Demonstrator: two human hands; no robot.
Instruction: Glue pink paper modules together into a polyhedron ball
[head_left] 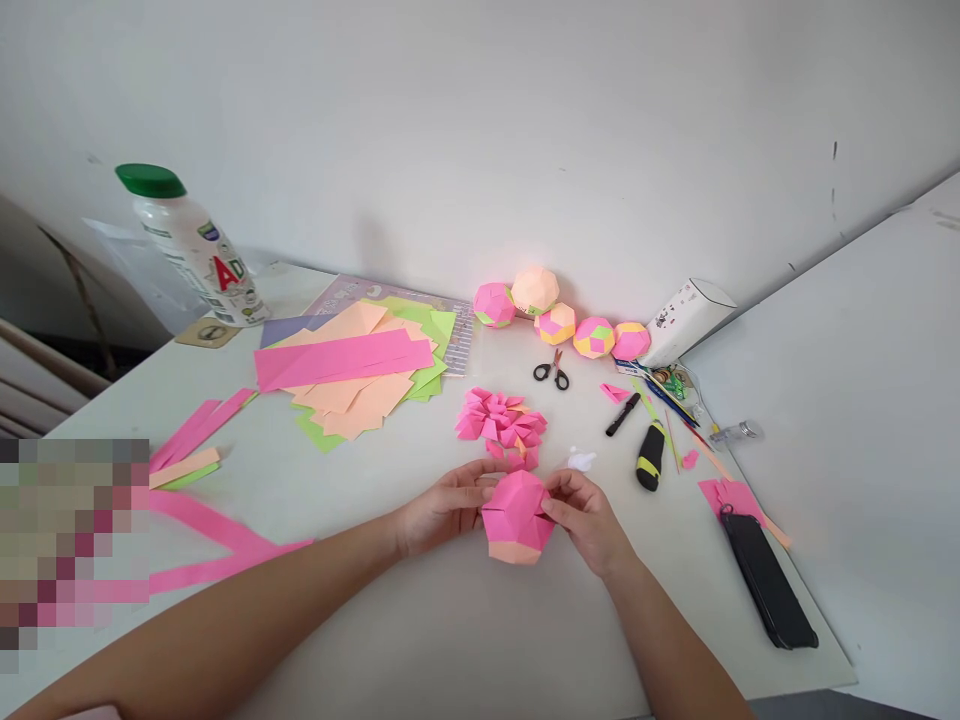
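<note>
Between my two hands is a folded paper ball (517, 515), mostly pink with a peach patch at its lower front. My left hand (454, 505) holds it from the left, fingers closed against its side and partly hidden behind it. With thumb and fingertips, my right hand (589, 515) pinches the ball's right side, where a dark gap shows between panels. Just beyond the ball lies a heap of small folded pink paper pieces (501, 418), a few of them peach. A crumpled white scrap (581, 459) rests beyond my right hand.
Along the wall sit several finished paper balls (536, 291). Scissors (553, 371), a black marker (622, 414) and a black-yellow cutter (651, 455) lie right of the heap. Stacked paper sheets (352, 365) and a green-capped bottle (199, 250) are left; a black phone (769, 580) lies right.
</note>
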